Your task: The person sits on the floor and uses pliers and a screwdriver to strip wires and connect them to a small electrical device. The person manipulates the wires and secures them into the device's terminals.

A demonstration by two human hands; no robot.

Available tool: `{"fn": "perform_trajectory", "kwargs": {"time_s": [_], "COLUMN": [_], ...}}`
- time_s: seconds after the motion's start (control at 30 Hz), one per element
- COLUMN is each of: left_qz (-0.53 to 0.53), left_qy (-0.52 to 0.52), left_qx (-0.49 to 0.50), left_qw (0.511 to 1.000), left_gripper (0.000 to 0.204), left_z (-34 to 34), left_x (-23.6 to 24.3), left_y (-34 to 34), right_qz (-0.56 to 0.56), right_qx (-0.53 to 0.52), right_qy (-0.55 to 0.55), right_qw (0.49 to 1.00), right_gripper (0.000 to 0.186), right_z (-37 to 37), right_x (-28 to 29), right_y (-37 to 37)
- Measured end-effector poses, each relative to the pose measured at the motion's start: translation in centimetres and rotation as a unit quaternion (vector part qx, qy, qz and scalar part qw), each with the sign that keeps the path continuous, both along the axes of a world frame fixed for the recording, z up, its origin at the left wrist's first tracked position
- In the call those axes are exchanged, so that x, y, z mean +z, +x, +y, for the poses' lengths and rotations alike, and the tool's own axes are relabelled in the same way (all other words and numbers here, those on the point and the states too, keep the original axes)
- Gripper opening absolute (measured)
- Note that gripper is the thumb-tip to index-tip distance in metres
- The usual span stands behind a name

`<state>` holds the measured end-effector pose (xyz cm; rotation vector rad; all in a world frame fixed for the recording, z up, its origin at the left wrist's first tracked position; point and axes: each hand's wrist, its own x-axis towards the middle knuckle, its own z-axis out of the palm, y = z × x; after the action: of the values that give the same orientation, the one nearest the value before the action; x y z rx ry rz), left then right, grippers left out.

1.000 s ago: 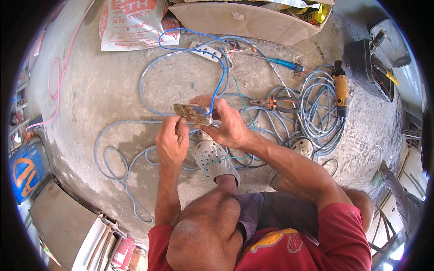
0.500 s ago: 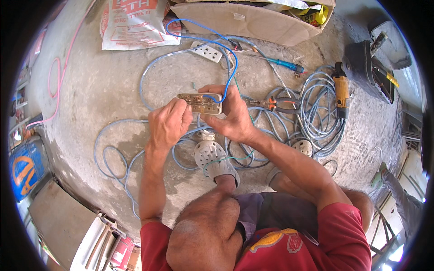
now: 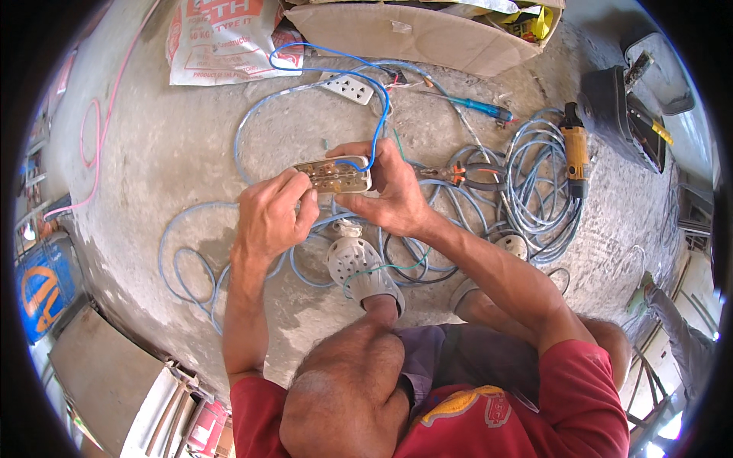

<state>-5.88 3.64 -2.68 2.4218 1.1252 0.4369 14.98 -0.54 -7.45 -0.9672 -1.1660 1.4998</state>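
An opened power strip (image 3: pixel 330 177), with brass contacts bared inside a pale housing, is held above the floor. Its right end rests between the thumb and fingers of my right hand (image 3: pixel 395 188), closed on it. My left hand (image 3: pixel 276 210) is curled closed at the left end, its fingertips against the housing; whether something small is pinched there is hidden. A blue wire (image 3: pixel 384 114) runs into the contacts near my right hand and loops away over the floor. Beyond my hands lies a white socket cover (image 3: pixel 350 88) with several slots.
Right of my hands lie pliers (image 3: pixel 462 175), a blue screwdriver (image 3: pixel 481 108), coiled grey-blue cable (image 3: pixel 527 198) and a yellow angle grinder (image 3: pixel 576 153). A cardboard box (image 3: pixel 412 34) and a white sack (image 3: pixel 229 46) stand at the far side. An open black toolbox (image 3: pixel 615 114) is at right.
The power strip has shifted slightly left, and the blue wire's loop with it. My left hand has moved a little left and down, baring more of the contacts.
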Motion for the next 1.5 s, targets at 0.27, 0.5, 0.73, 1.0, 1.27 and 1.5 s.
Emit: {"fn": "perform_trajectory", "kwargs": {"time_s": [0.27, 0.5, 0.73, 1.0, 1.27, 1.5], "left_qz": [0.003, 0.025, 0.028, -0.013, -0.008, 0.009], "left_qy": [0.029, 0.061, 0.042, 0.084, -0.018, -0.094], "left_qx": [0.057, 0.066, 0.089, 0.102, 0.048, 0.032], "left_qw": [0.998, 0.996, 0.995, 0.991, 0.999, 0.995], "left_gripper": [0.01, 0.013, 0.018, 0.012, 0.014, 0.01], "left_z": [-0.5, -0.8, -0.9, -1.0, -1.2, -1.0], "left_x": [-0.2, -1.4, -1.3, -1.7, -1.0, 0.0], "left_y": [1.1, 0.5, 0.3, 1.1, 0.7, 0.3], "right_qz": [0.026, -0.007, -0.014, -0.018, 0.01, -0.036], "right_qx": [-0.025, -0.064, -0.069, -0.077, -0.05, -0.022], "right_qy": [0.003, 0.02, 0.01, 0.009, -0.019, -0.027], "right_qw": [0.999, 0.998, 0.997, 0.997, 0.999, 0.999], "right_gripper": [0.053, 0.055, 0.055, 0.054, 0.057, 0.056], "right_z": [-0.1, -0.1, -0.5, -0.2, -0.6, -0.6], "right_x": [0.0, -0.4, -0.5, -0.6, -0.4, 0.1], "right_y": [-0.4, -0.9, -1.3, -1.0, -0.8, -0.4]}}
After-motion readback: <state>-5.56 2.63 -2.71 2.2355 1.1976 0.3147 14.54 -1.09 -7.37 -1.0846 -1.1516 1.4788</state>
